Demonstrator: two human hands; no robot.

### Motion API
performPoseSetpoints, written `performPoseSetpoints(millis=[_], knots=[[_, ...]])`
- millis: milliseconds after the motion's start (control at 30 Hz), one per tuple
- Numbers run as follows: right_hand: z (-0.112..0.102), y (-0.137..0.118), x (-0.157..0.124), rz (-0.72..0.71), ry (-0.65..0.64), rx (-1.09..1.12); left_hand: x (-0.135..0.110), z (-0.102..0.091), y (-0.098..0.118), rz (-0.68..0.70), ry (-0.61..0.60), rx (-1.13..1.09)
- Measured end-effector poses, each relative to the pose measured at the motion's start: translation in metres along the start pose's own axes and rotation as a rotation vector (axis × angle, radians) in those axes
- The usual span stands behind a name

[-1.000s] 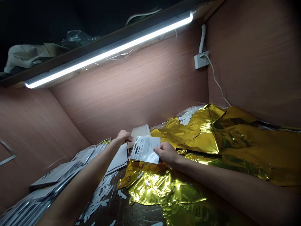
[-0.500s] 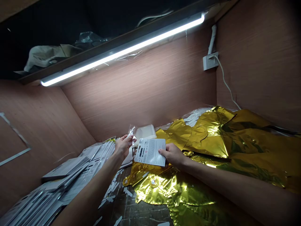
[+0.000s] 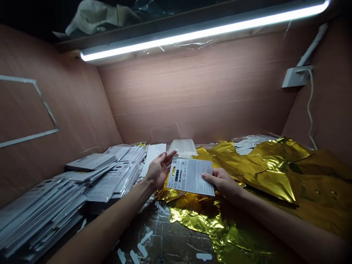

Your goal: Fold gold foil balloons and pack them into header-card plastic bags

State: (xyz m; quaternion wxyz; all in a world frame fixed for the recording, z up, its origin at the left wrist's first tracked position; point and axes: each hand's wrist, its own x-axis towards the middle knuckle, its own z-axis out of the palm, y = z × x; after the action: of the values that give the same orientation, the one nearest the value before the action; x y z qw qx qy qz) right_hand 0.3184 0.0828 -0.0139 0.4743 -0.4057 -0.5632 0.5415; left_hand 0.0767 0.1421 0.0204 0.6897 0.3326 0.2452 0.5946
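My right hand (image 3: pixel 224 183) grips a white printed card (image 3: pixel 191 176) by its right edge, thumb on top. Small print, barcodes and a hang-hole slot show on the card's upward face. At the card's left end is my left hand (image 3: pixel 161 169), palm turned up and fingers stretched out, with nothing plainly held; whether it touches the card I cannot tell. Just behind the hands lies a stack of clear plastic sleeves (image 3: pixel 183 147). Beneath and to the right of the card spreads crinkled gold foil (image 3: pixel 189 216).
Piles of packed printed cards (image 3: pixel 41 209) fill the left side. Small white cut-out tabs (image 3: pixel 142 250) lie scattered on the dark tabletop (image 3: pixel 167 240). More gold foil (image 3: pixel 275 172) heaps up at right. A lit tube (image 3: pixel 203 32) runs under the shelf; a socket box (image 3: pixel 297 76) with cable hangs at right.
The clear plastic piece that was in my left hand is no longer in its fingers, which have opened near the card. My right hand still holds the card. The view has turned and tilted.
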Motion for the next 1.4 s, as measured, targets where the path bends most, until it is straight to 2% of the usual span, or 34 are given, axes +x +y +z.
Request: performPoseSetpoints(millis=[100, 233, 433, 767, 967, 1233, 1400], knots=[[-0.004, 0.000, 0.001, -0.010, 0.046, -0.018, -0.002, 0.000, -0.001, -0.020, -0.047, -0.007], [-0.007, 0.001, 0.002, -0.054, 0.173, -0.053, -0.004, 0.000, -0.006, -0.050, -0.095, -0.007], [-0.006, 0.001, 0.002, -0.125, 0.307, -0.112, -0.004, -0.002, -0.013, -0.070, -0.106, -0.031], [-0.005, 0.011, 0.000, -0.180, 0.365, -0.145, -0.013, -0.001, -0.028, -0.116, -0.168, 0.002], [-0.016, 0.003, 0.000, -0.184, 0.363, -0.215, -0.013, 0.001, -0.030, -0.078, -0.159, 0.023], [-0.008, 0.002, -0.003, -0.214, 0.394, -0.291, -0.017, 0.002, -0.036, -0.069, -0.164, 0.021], [-0.015, -0.006, -0.003, -0.251, 0.426, -0.428, -0.016, 0.002, -0.032, -0.033, -0.186, 0.058]])
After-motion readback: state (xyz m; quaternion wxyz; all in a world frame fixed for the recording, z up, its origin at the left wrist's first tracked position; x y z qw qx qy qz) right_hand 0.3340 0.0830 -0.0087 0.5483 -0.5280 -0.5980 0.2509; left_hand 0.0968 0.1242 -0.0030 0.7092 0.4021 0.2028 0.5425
